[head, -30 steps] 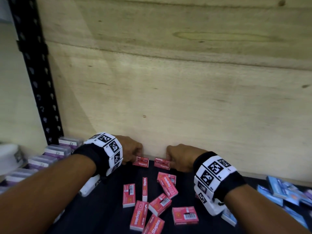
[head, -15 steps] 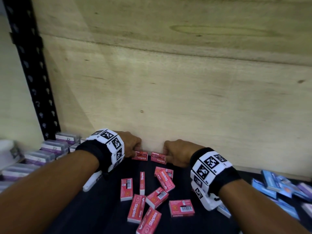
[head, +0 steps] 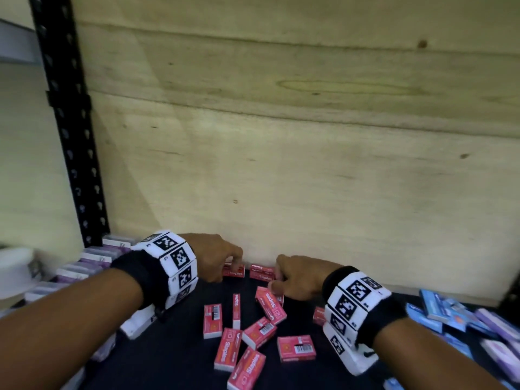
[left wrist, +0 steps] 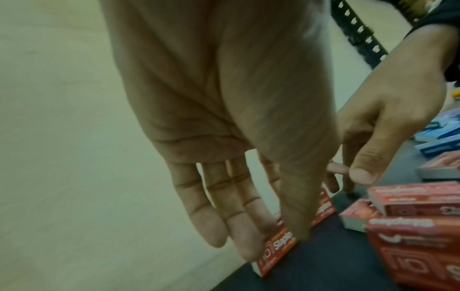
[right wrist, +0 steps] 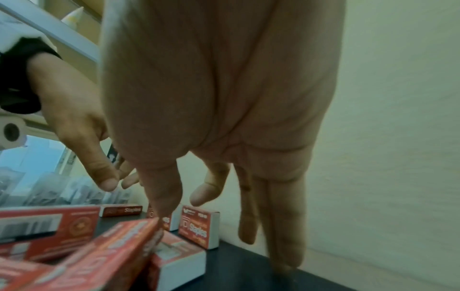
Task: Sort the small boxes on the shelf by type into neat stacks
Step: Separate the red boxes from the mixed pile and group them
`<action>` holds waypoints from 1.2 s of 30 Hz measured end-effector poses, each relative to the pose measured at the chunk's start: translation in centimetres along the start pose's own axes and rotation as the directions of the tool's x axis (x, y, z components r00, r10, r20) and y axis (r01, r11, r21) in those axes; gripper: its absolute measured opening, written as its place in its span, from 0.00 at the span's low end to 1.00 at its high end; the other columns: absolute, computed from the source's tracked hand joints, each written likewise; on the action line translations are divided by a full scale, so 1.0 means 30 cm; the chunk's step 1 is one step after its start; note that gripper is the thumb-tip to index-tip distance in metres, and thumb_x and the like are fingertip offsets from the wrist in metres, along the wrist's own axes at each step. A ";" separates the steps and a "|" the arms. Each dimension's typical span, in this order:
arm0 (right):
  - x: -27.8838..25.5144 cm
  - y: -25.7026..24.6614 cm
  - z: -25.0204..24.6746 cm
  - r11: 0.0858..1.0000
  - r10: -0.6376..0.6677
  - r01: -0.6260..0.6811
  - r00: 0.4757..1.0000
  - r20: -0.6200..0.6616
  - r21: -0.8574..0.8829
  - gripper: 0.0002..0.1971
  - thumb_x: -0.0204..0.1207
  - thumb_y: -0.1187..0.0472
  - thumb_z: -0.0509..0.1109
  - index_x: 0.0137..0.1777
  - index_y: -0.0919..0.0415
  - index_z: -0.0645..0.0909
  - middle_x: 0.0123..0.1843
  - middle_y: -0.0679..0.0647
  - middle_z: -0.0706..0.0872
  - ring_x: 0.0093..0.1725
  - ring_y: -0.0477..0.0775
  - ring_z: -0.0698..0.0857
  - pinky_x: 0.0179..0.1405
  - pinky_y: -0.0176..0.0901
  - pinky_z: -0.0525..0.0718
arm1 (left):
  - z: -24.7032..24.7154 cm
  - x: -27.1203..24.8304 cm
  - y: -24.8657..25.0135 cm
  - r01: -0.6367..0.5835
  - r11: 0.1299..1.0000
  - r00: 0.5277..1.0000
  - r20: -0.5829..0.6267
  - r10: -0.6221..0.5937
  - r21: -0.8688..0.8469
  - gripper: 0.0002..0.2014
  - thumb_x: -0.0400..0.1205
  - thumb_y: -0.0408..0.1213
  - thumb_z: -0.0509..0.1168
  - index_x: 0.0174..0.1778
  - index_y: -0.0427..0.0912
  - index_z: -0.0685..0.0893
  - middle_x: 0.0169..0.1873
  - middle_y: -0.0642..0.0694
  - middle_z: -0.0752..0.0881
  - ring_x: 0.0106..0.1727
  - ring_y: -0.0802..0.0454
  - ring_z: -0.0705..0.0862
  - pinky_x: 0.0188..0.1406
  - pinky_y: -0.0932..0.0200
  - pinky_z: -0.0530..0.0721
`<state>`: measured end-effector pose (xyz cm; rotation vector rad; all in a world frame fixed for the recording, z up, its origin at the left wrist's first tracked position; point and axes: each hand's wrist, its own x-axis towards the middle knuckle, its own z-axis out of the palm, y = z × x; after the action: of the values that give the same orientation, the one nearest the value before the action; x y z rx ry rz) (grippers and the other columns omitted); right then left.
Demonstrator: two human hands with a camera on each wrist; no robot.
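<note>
Two hands reach to the back of a dark shelf [head: 183,347], at 12 o'clock, where it meets a pale plywood wall [head: 309,192]. Over the last second both hands have stayed there, and the two red staple boxes under them have closed up. The left box [head: 235,272] and the right box [head: 261,273] now lie almost end to end against the wall, with a narrow gap between them. This looks like the base row of a red stack being squared up.

The left hand [head: 216,257] has its fingers [left wrist: 239,226] straight, with the tips pressing on the left box, not wrapped round it. The right hand [head: 298,277] sits just beside the right box at 3 o'clock. Its fingers [right wrist: 283,226] hang straight and loose, holding nothing.

Count of red boxes:
- Two lie at the wall.
- Seven loose red boxes [head: 295,347] lie scattered toward 6 o'clock, at mixed angles, one of them on its edge.
- Two more are partly hidden, so there are about eleven in all.

Purple boxes [head: 92,257] stand in a row at 9 o'clock, perhaps five, but blur prevents a sure count. Blue boxes [head: 439,305] lie heaped at 3 o'clock, too jumbled to count. Most of the sorting remains.
</note>
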<state>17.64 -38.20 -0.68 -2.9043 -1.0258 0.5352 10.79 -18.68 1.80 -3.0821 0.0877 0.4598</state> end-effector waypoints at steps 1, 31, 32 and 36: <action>-0.012 -0.006 0.002 1.000 0.000 0.000 1.000 -0.029 -0.010 0.16 0.81 0.41 0.64 0.56 0.52 0.71 0.55 0.52 0.77 0.51 0.55 0.79 0.48 0.47 0.77 | -0.004 -0.010 0.008 -0.050 0.999 0.998 0.029 0.050 -0.021 0.16 0.80 0.35 0.68 0.63 0.53 0.79 0.39 0.57 0.82 0.38 0.60 0.79 0.42 0.61 0.80; -0.065 -0.010 -0.057 0.997 -0.057 0.063 0.987 -0.152 0.036 0.18 0.73 0.55 0.77 0.63 0.51 0.81 0.63 0.51 0.83 0.52 0.50 0.79 0.48 0.40 0.76 | 0.047 -0.016 0.022 0.022 0.999 0.999 -0.029 -0.023 -0.030 0.08 0.80 0.36 0.69 0.55 0.44 0.87 0.41 0.55 0.84 0.43 0.55 0.81 0.47 0.59 0.81; -0.056 -0.010 -0.057 0.997 -0.055 0.062 0.986 -0.158 0.037 0.19 0.73 0.54 0.77 0.64 0.51 0.80 0.63 0.52 0.83 0.52 0.50 0.80 0.48 0.40 0.77 | 0.046 -0.014 0.020 0.028 0.999 0.999 -0.029 -0.029 -0.027 0.08 0.80 0.36 0.69 0.54 0.45 0.87 0.41 0.54 0.84 0.43 0.55 0.81 0.47 0.58 0.82; -0.026 -0.023 -0.044 0.998 -0.056 0.059 0.989 -0.140 0.016 0.18 0.76 0.52 0.74 0.63 0.53 0.79 0.59 0.53 0.84 0.49 0.53 0.84 0.44 0.43 0.81 | 0.056 -0.007 0.010 0.033 0.999 0.998 -0.048 -0.034 -0.031 0.07 0.78 0.38 0.69 0.52 0.46 0.87 0.43 0.53 0.87 0.45 0.52 0.84 0.49 0.57 0.84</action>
<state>17.08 -38.01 0.90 -2.8369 -1.0742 0.3328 10.09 -18.93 0.26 -3.1196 0.0304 0.3882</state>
